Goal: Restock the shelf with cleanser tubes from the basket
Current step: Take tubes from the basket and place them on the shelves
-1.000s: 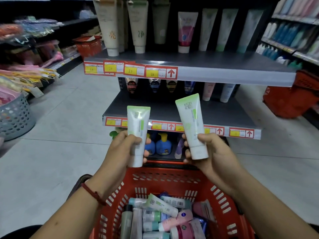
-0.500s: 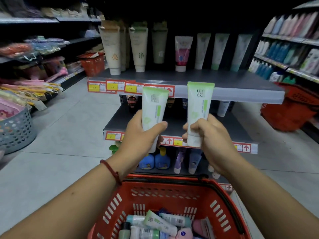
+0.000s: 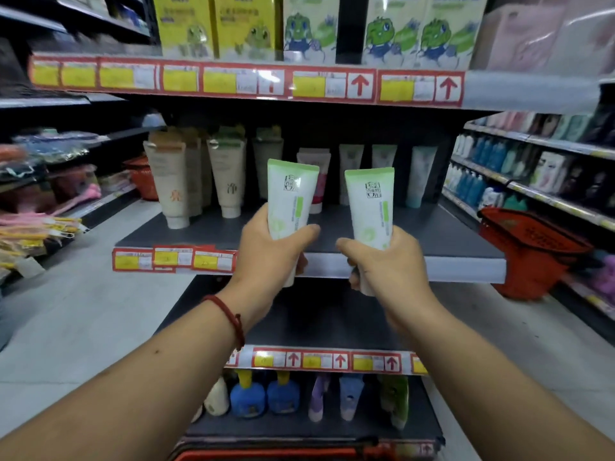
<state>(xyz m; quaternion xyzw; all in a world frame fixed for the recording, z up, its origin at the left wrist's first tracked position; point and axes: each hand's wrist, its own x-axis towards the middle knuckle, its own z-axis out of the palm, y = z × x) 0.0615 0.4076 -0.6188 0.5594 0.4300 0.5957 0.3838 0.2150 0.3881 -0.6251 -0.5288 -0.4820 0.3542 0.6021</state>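
Note:
My left hand (image 3: 269,254) grips a white and green cleanser tube (image 3: 289,201) upright, cap end down. My right hand (image 3: 387,264) holds a matching tube (image 3: 372,204) the same way, just to its right. Both tubes are raised in front of the grey middle shelf (image 3: 449,237), above its front edge. Several other cleanser tubes (image 3: 229,181) stand cap down in a row at the back of that shelf. Only the red rim of the basket (image 3: 266,455) shows at the bottom edge; what lies in it is out of view.
A top shelf holds yellow and white boxes (image 3: 309,24). A lower shelf carries blue bottles (image 3: 263,397) and small tubes. Another red basket (image 3: 525,254) stands on the floor at the right, by a side rack of bottles. Packaged goods (image 3: 40,224) hang at the left.
Both hands have lifted the tubes from over the basket up to the middle shelf. The view has tilted upward, so the basket has dropped almost out of sight.

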